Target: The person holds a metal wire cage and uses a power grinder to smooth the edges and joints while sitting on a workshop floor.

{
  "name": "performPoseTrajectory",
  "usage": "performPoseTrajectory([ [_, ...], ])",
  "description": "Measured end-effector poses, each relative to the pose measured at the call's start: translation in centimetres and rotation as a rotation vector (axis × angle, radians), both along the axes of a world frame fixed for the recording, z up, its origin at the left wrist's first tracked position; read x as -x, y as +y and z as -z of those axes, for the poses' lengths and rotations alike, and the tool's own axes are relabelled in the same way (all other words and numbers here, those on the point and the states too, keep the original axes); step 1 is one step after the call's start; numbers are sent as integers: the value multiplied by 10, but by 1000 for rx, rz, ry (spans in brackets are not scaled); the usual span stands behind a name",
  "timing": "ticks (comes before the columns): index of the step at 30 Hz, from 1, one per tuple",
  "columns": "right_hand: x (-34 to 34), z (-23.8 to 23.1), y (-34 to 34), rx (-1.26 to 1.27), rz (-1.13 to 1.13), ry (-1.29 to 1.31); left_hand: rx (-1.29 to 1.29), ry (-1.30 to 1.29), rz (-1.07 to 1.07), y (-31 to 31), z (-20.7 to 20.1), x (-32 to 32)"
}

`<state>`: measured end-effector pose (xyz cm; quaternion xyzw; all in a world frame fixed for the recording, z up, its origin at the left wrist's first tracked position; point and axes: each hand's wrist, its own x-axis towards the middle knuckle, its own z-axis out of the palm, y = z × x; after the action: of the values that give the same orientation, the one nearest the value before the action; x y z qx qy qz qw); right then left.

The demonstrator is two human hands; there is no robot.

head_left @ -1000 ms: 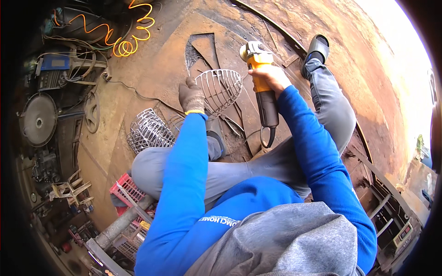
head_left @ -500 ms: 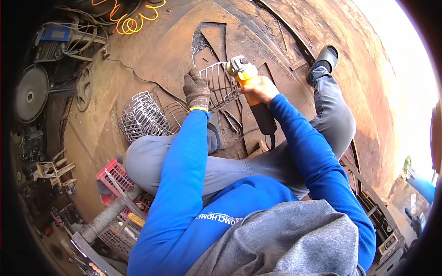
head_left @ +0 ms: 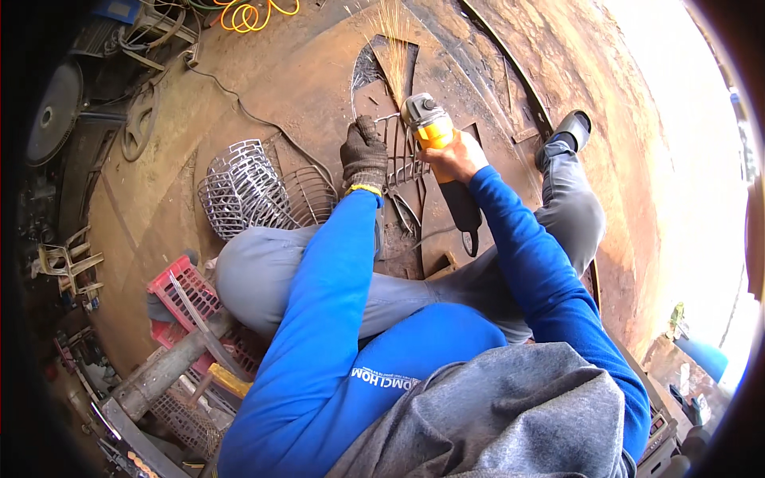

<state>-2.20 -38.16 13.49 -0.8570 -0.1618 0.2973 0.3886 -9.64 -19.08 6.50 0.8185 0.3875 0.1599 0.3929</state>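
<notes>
My right hand point(head_left: 458, 157), bare, is wrapped round a yellow and black angle grinder point(head_left: 435, 132). Its grey head leans against the top edge of a curved wire grate point(head_left: 401, 169), and a stream of sparks point(head_left: 392, 60) sprays away toward the far side. My left hand point(head_left: 364, 154), in a dark knit glove with a yellow cuff, is closed on the left end of that grate. The grinder's disc is mostly hidden behind the head.
More wire grates point(head_left: 243, 187) are piled to the left, beside a black cable point(head_left: 255, 119). Flat steel offcuts point(head_left: 446, 199) lie under the work. A red plastic crate point(head_left: 185, 293) and a thick pipe point(head_left: 167, 374) stand at lower left. An orange coiled hose point(head_left: 247, 16) lies far off.
Sparks now fly from the grinder, where none showed before. The whole view has shifted a little, and both hands keep their holds.
</notes>
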Motion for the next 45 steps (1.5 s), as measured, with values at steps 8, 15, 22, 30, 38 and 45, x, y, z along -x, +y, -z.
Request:
performPoseTrajectory([
  [8, -2, 12, 1, -107, 82, 80, -63, -32, -16, -2, 2, 0],
  [15, -5, 0, 11, -170, -113, 57, -68, 9, -27, -7, -4, 3],
  [22, -6, -10, 21, 4, -32, 56, -45, 27, -18, -10, -9, 6],
  [30, -2, 3, 17, -138, -66, 89, 78, -39, -4, -11, -8, 10],
  [38, -5, -10, 22, -48, -71, 101, 49, 26, 56, -4, 6, 17],
  [45, -7, -4, 25, -70, -99, 72, -66, 14, 79, -8, 5, 20],
])
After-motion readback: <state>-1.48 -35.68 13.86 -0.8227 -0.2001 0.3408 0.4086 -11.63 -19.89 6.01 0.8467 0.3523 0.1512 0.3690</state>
